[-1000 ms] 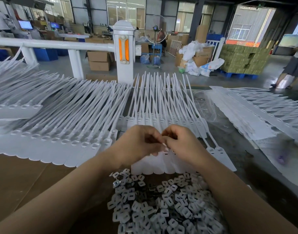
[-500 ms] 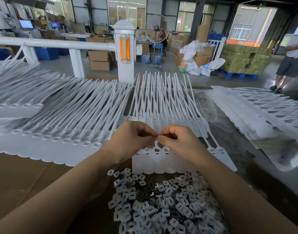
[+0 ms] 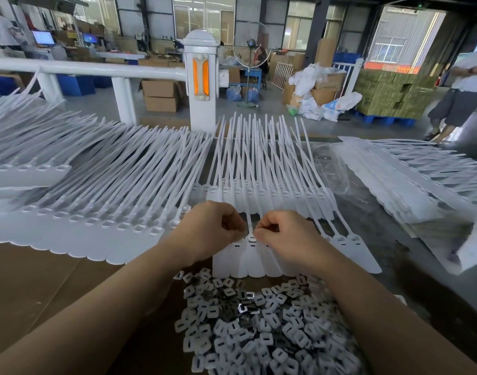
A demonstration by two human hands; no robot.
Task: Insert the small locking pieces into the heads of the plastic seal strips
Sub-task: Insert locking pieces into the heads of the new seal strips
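Both hands meet over the near row of seal strips [image 3: 252,255], smooth white plastic with flat paddle tags, square socketed heads and long thin tails fanning away. The left hand [image 3: 213,234] and right hand [image 3: 283,236] have fingers curled, fingertips pressed together at one strip's head; whether they pinch a piece is hidden. The locking pieces [image 3: 259,328], small pale slotted squares, lie heaped on brown cardboard [image 3: 42,280] between the forearms.

Both hands, left [image 3: 210,234] and right [image 3: 283,236], hover knuckles-up, fingers curled, fingertips nearly meeting.
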